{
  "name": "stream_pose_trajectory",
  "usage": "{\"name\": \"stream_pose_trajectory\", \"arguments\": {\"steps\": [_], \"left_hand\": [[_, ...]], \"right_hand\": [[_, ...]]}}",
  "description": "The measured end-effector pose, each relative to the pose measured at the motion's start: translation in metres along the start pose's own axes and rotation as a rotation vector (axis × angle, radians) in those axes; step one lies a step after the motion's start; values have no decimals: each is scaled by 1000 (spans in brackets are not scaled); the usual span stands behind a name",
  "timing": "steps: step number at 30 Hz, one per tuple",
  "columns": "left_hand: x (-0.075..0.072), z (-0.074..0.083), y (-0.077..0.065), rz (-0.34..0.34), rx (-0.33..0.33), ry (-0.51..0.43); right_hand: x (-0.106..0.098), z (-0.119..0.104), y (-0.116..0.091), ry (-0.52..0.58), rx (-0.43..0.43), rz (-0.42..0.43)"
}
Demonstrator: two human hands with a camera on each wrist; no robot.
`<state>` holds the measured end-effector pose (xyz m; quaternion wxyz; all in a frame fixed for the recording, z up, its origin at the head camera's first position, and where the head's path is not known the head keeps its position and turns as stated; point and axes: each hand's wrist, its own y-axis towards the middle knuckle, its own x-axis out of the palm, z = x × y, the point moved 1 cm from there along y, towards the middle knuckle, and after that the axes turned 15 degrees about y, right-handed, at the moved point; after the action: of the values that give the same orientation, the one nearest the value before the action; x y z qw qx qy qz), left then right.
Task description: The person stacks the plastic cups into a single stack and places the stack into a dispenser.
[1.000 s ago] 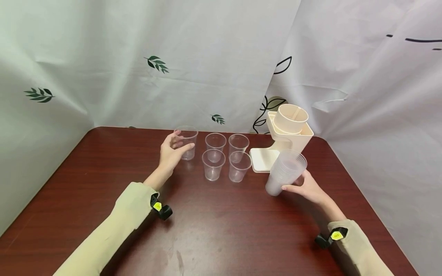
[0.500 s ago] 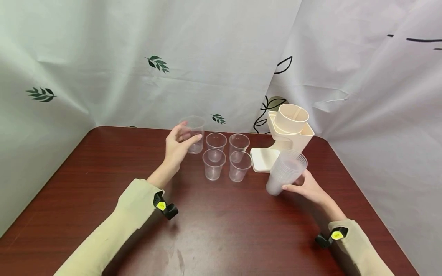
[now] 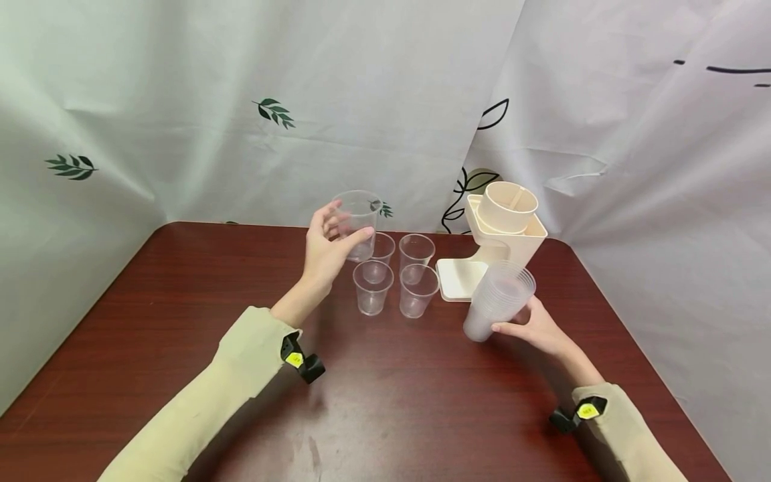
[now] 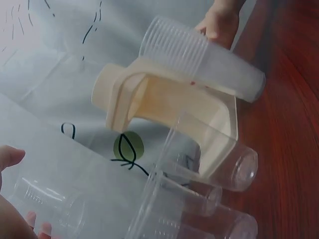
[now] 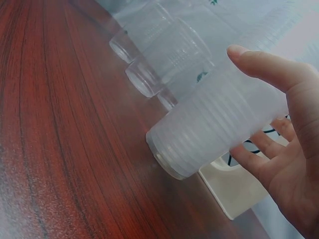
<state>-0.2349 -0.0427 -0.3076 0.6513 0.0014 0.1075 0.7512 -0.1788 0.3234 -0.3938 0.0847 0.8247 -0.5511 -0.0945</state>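
Note:
My left hand (image 3: 325,253) holds a single clear plastic cup (image 3: 366,213) by its side, raised in the air. It overlaps the rear left standing cup (image 3: 383,249) in the head view. Several clear cups, among them a front left one (image 3: 372,294) and a front right one (image 3: 415,298), stand upright in two short rows on the table. On the right, my right hand (image 3: 540,329) grips a nested stack of clear cups (image 3: 496,301), tilted with the rims up and to the right. In the right wrist view, thumb and fingers wrap the stack (image 5: 209,119) from opposite sides.
A cream-coloured stand (image 3: 508,241) with a round open top and a flat base plate (image 3: 460,279) is behind the stack, at the back right. White printed cloth (image 3: 331,134) hangs behind the dark red wooden table (image 3: 385,388).
My left hand has lifted the single cup and carried it rightward, from beside the rows to over the rear left cup in view. The right hand and stack have stayed put.

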Motion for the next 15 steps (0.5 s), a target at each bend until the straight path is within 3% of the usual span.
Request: {"name": "stream_pose_trajectory", "arguments": {"steps": [15], "left_hand": [[27,18,-8,-77,96,-8]], "right_hand": [[0,-1,0,3,7,-5]]}}
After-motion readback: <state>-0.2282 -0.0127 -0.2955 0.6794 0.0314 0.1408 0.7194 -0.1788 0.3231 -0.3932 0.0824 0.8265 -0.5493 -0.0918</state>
